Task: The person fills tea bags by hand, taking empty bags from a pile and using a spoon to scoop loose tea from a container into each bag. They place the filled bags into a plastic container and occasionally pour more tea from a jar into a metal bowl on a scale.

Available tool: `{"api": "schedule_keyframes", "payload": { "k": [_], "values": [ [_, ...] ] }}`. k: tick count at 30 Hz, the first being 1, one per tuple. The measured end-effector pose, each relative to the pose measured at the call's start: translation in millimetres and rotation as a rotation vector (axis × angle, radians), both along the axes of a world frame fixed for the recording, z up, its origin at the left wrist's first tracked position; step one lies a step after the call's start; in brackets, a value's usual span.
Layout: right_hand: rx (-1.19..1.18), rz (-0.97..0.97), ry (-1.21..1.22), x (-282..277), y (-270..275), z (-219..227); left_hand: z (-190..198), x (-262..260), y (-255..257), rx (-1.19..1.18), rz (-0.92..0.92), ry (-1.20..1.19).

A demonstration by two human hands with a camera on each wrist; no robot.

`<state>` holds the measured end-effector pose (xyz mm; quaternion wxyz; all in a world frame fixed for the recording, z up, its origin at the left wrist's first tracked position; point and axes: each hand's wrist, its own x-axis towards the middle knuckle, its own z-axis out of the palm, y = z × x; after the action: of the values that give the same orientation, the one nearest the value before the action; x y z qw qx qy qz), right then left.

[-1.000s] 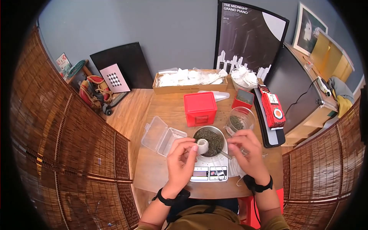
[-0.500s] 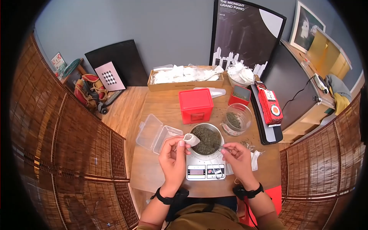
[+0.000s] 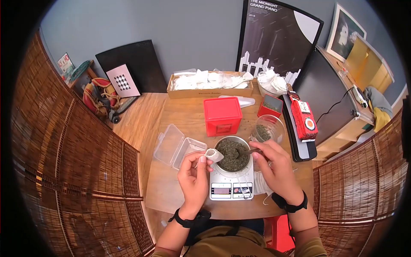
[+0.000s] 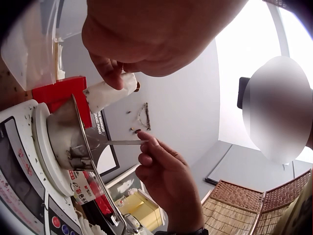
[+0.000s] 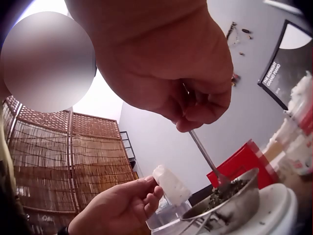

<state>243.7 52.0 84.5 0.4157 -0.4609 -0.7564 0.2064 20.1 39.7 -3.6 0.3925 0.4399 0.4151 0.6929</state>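
My left hand (image 3: 193, 179) pinches a small white cloth bag (image 3: 214, 155), its mouth held open beside the left rim of a metal bowl. Dark dried leaves fill much of the bowl (image 3: 233, 170), which stands on a white kitchen scale (image 3: 217, 198). From the right, my right hand (image 3: 277, 171) grips the handle of a metal spoon (image 5: 204, 154); the spoon's head is down in the leaves. In the left wrist view the bag (image 4: 105, 95) hangs tilted near the bowl (image 4: 66, 139).
An open clear plastic box (image 3: 185, 155) lies left of the bowl, a red canister (image 3: 222, 118) behind it. A clear round tub (image 3: 278, 128) with leaves and a red tin (image 3: 269, 112) stand back right. White bags (image 3: 262, 182) lie near my right hand; a carton (image 3: 205, 93) stands behind.
My right hand has gone down to the spoon at the bowl's right rim, then lifted with it, bringing its head over the leaves. The bag has shifted left and tilted.
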Motion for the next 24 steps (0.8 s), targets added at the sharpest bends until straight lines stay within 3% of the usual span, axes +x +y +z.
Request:
{"api": "schedule_keyframes", "payload": {
  "k": [5,12,17,24],
  "values": [
    [-0.039,-0.016,-0.069,11,-12,16,-2,-3,0,-0.003,0.003,-0.01],
    [0.061,-0.011,-0.013,12,-12,1,0,-4,-1,0.009,0.0,-0.01],
    [0.081,0.096,-0.018,7,2,-24,4,-6,-2,0.01,0.016,-0.003],
    [0.022,0.129,-0.07,24,-13,-19,0,-8,-2,-0.018,-0.009,0.01]
  ]
}}
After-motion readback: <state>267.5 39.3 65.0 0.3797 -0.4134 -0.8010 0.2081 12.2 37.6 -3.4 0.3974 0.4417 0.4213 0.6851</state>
